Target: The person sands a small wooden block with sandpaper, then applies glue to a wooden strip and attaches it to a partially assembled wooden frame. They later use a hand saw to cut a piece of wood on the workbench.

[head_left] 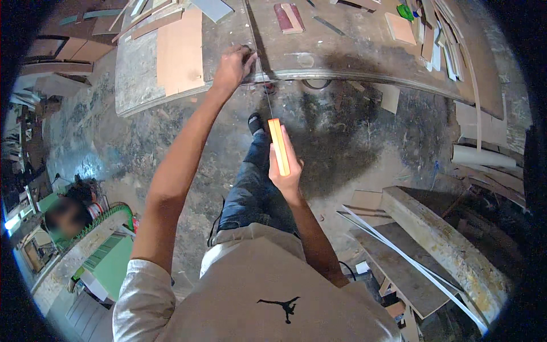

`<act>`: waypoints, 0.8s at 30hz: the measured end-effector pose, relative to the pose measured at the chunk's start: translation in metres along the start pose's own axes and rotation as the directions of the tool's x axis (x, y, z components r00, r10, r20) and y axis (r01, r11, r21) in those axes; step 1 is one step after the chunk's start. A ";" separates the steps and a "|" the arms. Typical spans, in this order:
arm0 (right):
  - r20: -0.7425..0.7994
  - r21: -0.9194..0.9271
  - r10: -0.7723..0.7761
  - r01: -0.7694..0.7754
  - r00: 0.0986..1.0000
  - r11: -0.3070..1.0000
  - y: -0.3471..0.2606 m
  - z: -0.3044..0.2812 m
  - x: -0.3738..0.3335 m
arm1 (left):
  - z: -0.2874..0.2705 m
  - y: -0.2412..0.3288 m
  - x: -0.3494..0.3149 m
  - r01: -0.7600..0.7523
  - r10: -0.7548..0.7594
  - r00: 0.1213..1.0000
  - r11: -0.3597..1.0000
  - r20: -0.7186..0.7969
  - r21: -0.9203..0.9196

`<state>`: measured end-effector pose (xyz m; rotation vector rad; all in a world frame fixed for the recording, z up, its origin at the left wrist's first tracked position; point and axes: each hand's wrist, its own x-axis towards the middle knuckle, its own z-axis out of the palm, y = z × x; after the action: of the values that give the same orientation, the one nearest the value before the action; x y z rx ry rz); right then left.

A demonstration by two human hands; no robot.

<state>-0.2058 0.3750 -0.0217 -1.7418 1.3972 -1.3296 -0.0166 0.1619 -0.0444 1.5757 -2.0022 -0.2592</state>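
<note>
My right hand [289, 174] is wrapped round the bright orange and yellow handle of what looks like a handsaw [280, 147]. Its thin blade, seen edge-on, runs forward over the near edge of the big wooden worktop [353, 57]. My left hand [233, 67] rests at that edge, just left of the blade line, with bent fingers drawn together. A dark patch lies by its fingertips, and what they grip, if anything, cannot be made out. A dark narrow strip continues across the worktop in line with the blade.
A pale board [180, 54] lies left on the worktop, a reddish block [289, 18] farther back. Wood strips [436, 40] pile up at the right. Behind me on the right stand a thick beam [444, 245] and white strips [393, 248]. A person [71, 214] is at the lower left.
</note>
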 end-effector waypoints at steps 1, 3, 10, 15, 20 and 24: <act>0.002 -0.009 -0.014 0.014 1.000 1.000 0.000 -0.001 0.001 | 0.000 0.000 0.001 0.016 -0.016 1.000 1.000 0.025 0.004; -0.005 -0.008 -0.028 0.028 1.000 1.000 -0.001 -0.003 0.000 | -0.001 -0.002 0.003 0.028 -0.026 0.999 0.999 0.035 -0.043; -0.001 0.031 0.026 -0.026 1.000 0.999 -0.005 -0.009 -0.005 | -0.002 0.001 0.010 0.066 -0.063 0.997 0.994 0.040 -0.091; 0.011 0.017 0.067 -0.067 0.998 0.998 -0.006 -0.009 -0.006 | 0.003 -0.005 0.016 0.128 -0.123 0.986 0.991 0.111 -0.041; 0.013 0.061 0.119 -0.120 0.993 0.991 -0.009 -0.009 -0.007 | 0.011 -0.016 0.020 0.136 -0.140 0.986 0.989 0.091 0.059; 0.059 0.051 0.131 -0.134 0.990 0.990 -0.008 -0.011 -0.008 | 0.016 -0.022 0.028 0.208 -0.224 0.963 0.971 0.150 0.117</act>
<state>-0.2126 0.3866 -0.0135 -1.6090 1.4064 -1.2275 -0.0113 0.1263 -0.0595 1.8957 -1.9904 -0.3884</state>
